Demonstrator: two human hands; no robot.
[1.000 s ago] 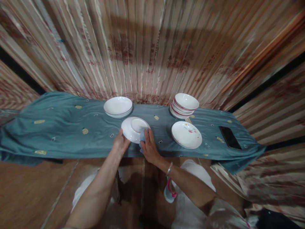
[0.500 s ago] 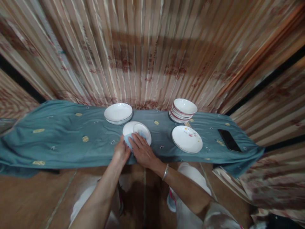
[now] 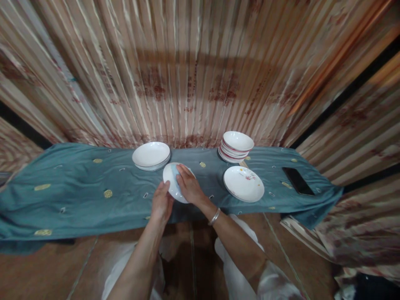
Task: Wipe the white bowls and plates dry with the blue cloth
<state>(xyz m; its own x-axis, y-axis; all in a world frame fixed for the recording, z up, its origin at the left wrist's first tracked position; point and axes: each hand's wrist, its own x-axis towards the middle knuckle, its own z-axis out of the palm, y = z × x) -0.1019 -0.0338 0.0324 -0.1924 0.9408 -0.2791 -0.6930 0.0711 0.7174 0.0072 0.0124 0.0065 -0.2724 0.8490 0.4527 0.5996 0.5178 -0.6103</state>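
A white plate (image 3: 173, 188) is held up over the near edge of the table, tilted a little. My left hand (image 3: 161, 201) grips its rim at the lower left, thumb on the upper face. On that face lies a light blue cloth (image 3: 175, 171), pressed down by the fingers of my right hand (image 3: 190, 186); part of the cloth is hidden under them. Just behind to the left is a stack of white plates (image 3: 151, 154). To the right sit white plates with a flower pattern (image 3: 243, 184), with a stack of red-banded white bowls (image 3: 236, 146) behind them.
A teal cloth with yellow motifs (image 3: 84, 179) covers the long narrow table. Toward its right end lies a black phone (image 3: 298, 181). A patterned curtain (image 3: 175, 75) hangs directly behind, and dark poles (image 3: 346, 93) slant at both sides.
The plate has turned in my hands and now shows a smooth glossy face instead of a ringed one. My left hand has shifted to its left rim; my right hand with the cloth has moved slightly up.
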